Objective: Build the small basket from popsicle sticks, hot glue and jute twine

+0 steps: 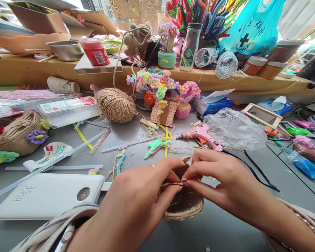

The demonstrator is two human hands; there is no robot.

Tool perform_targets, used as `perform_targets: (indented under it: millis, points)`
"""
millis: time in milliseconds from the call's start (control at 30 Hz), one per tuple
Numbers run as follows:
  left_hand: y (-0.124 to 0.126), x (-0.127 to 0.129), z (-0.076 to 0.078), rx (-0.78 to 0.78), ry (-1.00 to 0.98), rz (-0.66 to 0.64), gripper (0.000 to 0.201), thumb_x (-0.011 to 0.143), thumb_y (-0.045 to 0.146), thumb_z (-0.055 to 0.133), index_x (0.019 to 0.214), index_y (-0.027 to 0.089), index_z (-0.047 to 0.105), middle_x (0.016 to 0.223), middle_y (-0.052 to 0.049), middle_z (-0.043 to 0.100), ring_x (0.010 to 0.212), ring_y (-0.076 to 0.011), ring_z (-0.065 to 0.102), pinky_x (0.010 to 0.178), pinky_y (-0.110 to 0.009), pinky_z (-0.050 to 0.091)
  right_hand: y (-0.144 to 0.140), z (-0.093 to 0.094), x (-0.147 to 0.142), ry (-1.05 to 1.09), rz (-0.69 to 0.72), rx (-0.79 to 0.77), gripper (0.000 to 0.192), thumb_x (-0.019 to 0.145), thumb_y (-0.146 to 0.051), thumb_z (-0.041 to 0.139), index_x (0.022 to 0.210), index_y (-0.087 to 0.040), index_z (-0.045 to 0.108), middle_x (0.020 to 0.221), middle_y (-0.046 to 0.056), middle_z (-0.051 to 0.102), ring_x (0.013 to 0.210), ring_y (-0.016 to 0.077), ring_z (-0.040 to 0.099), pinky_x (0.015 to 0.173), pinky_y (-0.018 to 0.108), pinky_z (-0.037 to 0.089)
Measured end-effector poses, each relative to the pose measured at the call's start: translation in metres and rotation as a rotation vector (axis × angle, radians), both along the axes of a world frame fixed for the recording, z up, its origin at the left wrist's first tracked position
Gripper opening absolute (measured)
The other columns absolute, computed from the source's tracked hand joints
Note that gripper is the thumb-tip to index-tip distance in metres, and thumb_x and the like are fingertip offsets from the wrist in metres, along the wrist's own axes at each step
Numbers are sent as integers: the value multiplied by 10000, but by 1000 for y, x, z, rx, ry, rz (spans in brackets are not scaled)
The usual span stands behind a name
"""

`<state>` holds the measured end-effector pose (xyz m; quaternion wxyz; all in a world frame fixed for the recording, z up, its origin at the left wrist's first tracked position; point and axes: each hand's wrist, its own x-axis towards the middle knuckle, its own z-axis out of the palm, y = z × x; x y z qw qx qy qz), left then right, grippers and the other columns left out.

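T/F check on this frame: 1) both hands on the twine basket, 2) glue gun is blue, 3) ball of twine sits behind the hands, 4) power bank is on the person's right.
1) Both hands, left hand and right hand, pinch a twine strand over the small twine basket. True.
2) The glue gun is blue. False: it is pink.
3) The ball of twine lies farther back on the table. True.
4) The white power bank lies on the person's right. False: it is on the left.
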<state>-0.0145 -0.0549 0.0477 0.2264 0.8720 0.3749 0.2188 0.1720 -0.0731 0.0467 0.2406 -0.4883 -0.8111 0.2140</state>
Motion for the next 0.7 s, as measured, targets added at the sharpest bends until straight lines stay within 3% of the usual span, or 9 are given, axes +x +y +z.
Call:
perform_targets:
  millis: [700]
  points:
    - [-3, 0, -3, 30, 47, -2, 220, 817, 228, 510, 1024, 291, 472, 789, 104, 674, 437, -54, 488, 435, -161, 367, 3, 9, -4, -228, -63, -137, 156, 750, -218, 532, 668, -263, 657, 699, -36, 566, 600, 75, 503, 541, 207, 357]
